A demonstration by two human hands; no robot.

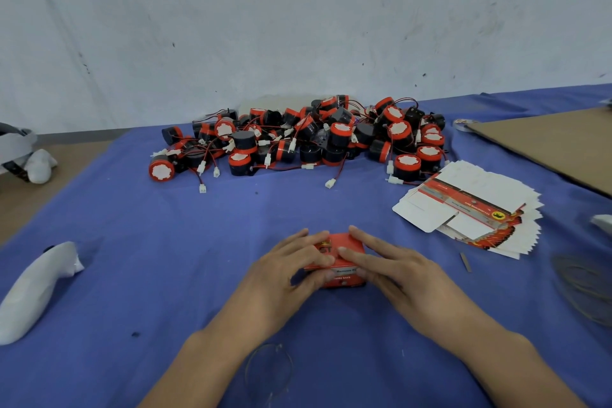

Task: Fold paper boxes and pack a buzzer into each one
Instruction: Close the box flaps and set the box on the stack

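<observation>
A folded red paper box (342, 242) sits on the blue-clothed surface (198, 258) between the left hand (288, 275) and right hand (400, 275), long axis left to right. Both are equally near, near-straight fingers (362, 238) pressing its lid, gripping nothing. Loose buzzers (298, 139) lie heaped beyond.

Your work surface is a blue-clothed table (198, 242). At its far middle lies a heap of red-and-black buzzers (304, 139), their leads loose on the cloth. To your right is a fanned stack of flat box blanks (470, 205), with a brown cardboard sheet (556, 146) beyond it. A folded red box (339, 240) sits nearest you, and a white controller (36, 288) lies at left.
</observation>
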